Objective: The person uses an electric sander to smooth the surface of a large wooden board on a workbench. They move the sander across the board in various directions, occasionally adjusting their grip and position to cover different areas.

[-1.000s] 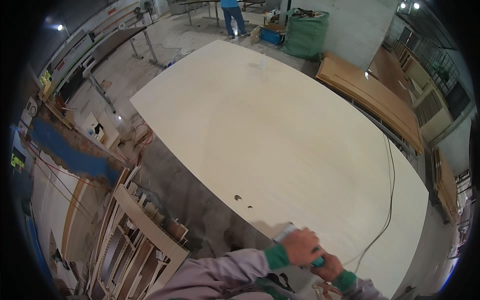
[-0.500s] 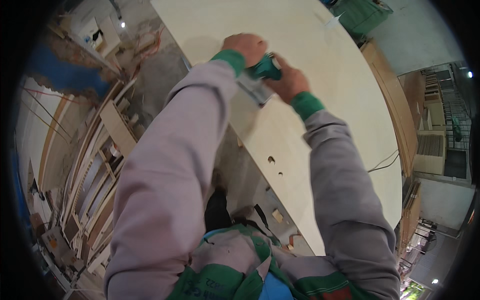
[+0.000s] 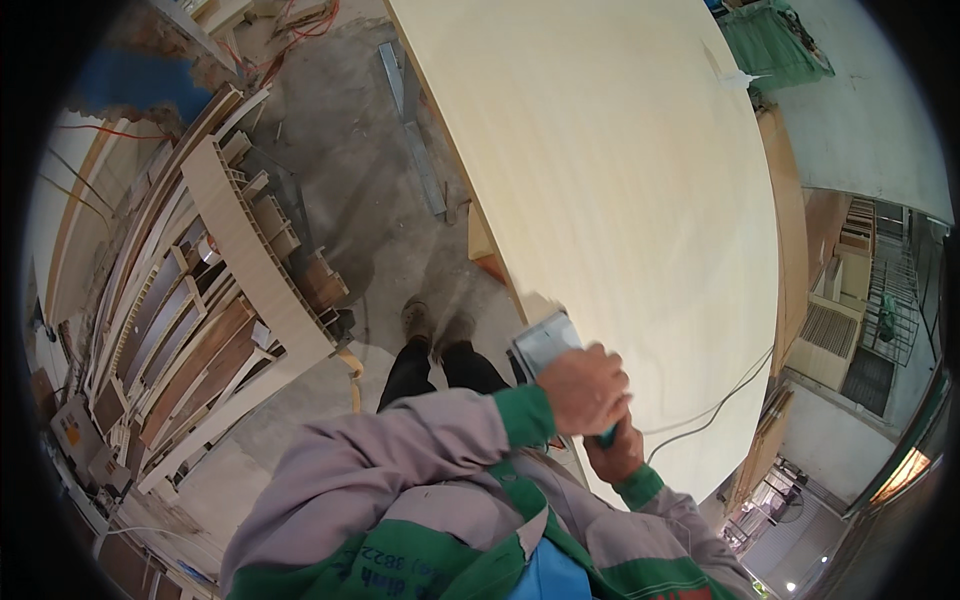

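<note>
A power sander with a grey flat base and green body (image 3: 548, 342) lies on the pale wooden panel (image 3: 620, 190), at its left edge close to my body. My left hand (image 3: 585, 388) presses down over the top of the sander, fingers curled around it. Just behind, my right hand (image 3: 617, 455) is closed around the sander's green rear end. Most of the body is hidden under my hands. A thin grey cable (image 3: 705, 418) runs across the panel to the right of my hands.
On the left, curved wooden offcuts and frames (image 3: 190, 340) are piled on the concrete floor. A metal strip (image 3: 425, 165) lies on the floor beside the panel. Brown boards (image 3: 787, 240) stand along the panel's right side. Green cloth (image 3: 770, 45) hangs at the far right.
Both hands have drawn the sander from the far part of the panel back toward my body, along its left edge. My arms are now bent, and the view has shifted.
</note>
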Demonstrator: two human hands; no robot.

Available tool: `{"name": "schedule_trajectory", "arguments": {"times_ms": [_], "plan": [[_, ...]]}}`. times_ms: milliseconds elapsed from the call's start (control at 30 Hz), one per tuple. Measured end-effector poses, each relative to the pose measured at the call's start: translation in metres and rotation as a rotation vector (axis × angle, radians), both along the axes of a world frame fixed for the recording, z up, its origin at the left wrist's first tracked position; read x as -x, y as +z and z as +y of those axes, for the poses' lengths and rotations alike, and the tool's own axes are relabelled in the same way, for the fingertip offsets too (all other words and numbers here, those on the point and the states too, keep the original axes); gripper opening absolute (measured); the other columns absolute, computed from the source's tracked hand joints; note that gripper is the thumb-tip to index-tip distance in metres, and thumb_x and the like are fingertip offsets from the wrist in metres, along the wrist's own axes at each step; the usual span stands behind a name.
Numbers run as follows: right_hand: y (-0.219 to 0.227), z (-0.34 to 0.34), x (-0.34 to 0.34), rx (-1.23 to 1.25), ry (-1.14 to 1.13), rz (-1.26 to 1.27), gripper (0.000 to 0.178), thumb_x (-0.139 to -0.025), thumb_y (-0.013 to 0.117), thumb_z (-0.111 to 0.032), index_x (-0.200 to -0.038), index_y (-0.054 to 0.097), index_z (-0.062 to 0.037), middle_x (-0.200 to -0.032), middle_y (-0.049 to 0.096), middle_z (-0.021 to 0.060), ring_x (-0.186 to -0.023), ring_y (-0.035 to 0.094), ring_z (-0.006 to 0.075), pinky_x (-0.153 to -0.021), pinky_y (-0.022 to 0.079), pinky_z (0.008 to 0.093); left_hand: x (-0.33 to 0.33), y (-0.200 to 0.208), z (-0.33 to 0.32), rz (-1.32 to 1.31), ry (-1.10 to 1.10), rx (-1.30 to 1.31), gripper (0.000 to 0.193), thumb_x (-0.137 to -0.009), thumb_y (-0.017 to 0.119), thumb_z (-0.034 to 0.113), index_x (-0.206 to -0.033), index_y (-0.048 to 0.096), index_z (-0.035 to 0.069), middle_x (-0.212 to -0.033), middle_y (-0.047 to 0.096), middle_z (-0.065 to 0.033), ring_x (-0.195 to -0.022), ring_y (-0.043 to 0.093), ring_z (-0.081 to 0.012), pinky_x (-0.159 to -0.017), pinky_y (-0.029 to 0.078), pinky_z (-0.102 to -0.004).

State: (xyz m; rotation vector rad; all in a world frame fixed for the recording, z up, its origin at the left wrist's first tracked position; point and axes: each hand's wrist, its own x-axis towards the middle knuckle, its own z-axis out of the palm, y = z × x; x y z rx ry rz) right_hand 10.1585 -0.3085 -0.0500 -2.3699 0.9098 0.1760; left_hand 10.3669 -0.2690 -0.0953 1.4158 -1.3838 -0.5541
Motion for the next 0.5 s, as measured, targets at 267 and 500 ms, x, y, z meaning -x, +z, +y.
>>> {"name": "schedule_trajectory", "arguments": {"times_ms": [267,500], "plan": [[-0.022,-0.085,-0.250,-0.022,0.160,-0.108,0.089,-0.089,0.067,-0.025,-0.158,0.017,0.0004,-0.095,0.070,0.0305,-0.082,0.069,0.0507,-0.073,0.055,0.0588,-0.247,-0.002,-0.055,-0.245,0.219,-0.051,0.017,-0.084,0.073,0.025,-0.084,0.073,0.008,-0.085,0.071,-0.0122,-0.076,0.070,-0.0301,-0.069,0.056,-0.0384],[-0.011,-0.193,-0.388,0.062,0.309,-0.174,0.094,-0.090,0.074,-0.032,-0.164,0.020,-0.0169,-0.123,0.065,0.0301,-0.108,0.066,0.0481,-0.092,0.054,0.0516,-0.364,0.023,-0.146,-0.634,0.496,-0.392,0.042,-0.098,0.049,0.035,-0.104,0.072,0.000,-0.111,0.071,-0.0232,-0.102,0.066,-0.0401,-0.092,0.050,-0.0499]]}}
